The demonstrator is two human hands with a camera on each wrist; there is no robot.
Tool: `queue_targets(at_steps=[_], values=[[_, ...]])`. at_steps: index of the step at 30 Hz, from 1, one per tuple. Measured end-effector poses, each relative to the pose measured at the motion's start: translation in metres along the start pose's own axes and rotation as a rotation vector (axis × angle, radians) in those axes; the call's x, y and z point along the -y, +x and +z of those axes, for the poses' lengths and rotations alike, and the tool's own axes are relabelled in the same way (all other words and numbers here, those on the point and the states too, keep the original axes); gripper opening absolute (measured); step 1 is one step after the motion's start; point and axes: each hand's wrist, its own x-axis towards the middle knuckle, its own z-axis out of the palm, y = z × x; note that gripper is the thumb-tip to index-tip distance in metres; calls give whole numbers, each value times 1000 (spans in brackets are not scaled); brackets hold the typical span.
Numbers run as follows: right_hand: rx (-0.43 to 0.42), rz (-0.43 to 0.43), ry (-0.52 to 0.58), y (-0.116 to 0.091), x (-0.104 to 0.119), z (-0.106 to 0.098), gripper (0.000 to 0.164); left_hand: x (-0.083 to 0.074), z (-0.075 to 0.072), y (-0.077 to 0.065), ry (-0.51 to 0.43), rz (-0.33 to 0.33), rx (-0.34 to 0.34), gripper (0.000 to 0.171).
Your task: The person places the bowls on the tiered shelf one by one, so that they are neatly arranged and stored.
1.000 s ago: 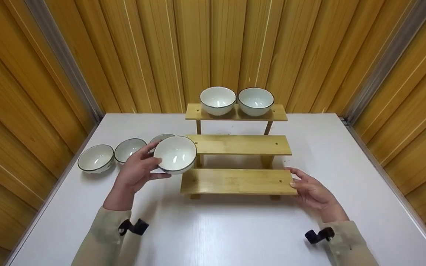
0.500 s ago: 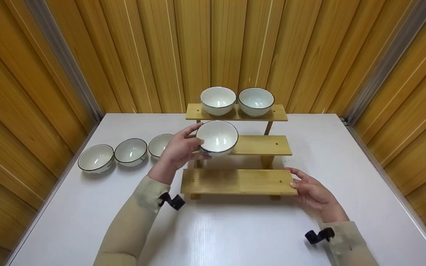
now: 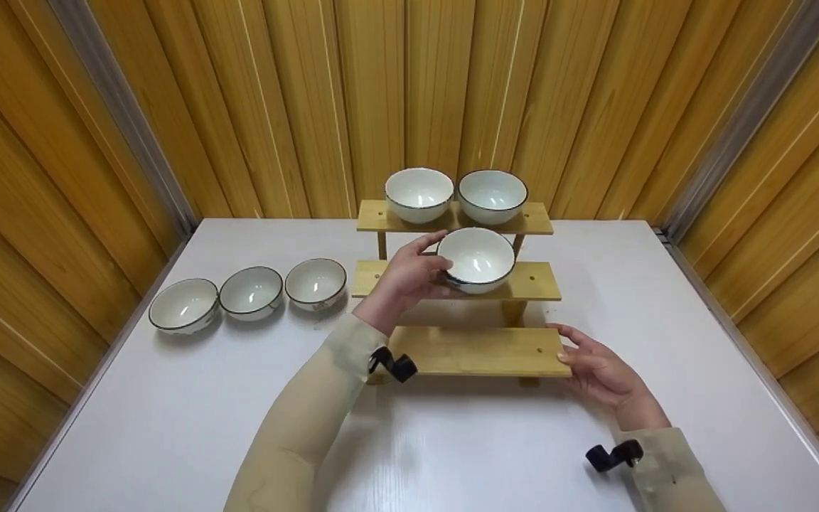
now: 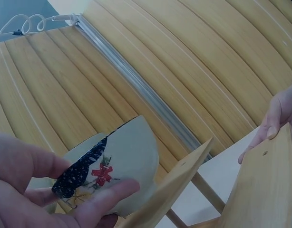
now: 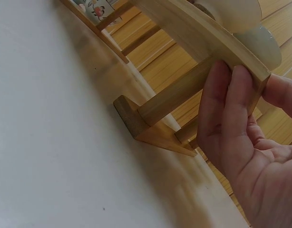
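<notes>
Hands (image 3: 411, 274) (image 3: 601, 371), left gripping glossy round bowl (image 3: 479, 262), right gripping wooden plank (image 3: 477, 352)

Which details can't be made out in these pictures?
Head view: left end of the bottom tan wooden shelf, behind the left beige fabric sleeve.
Head view: whether the held white, dark-rimmed ceramic bowl touches the middle tan wooden shelf; the bowl itself covers any contact.
Right wrist view: part of a white floral ceramic bowl, cut off by the top edge.

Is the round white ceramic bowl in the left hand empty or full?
Empty: in the head view, the round white ceramic bowl held by the left hand shows only its bare, shiny inside.
</notes>
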Motion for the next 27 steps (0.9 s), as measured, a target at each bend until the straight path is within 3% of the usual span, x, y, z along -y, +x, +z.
queue_targets(at_steps=[10, 19, 27], values=[[-13, 15, 40, 0, 0, 3, 51, 10, 26, 15, 19, -12, -4, 68], [-27, 22, -4, 0, 1, 3, 50, 11, 30, 18, 7, -36, -21, 65], [-31, 16, -21, -1, 0, 2, 50, 13, 27, 19, -1, -51, 16, 67]])
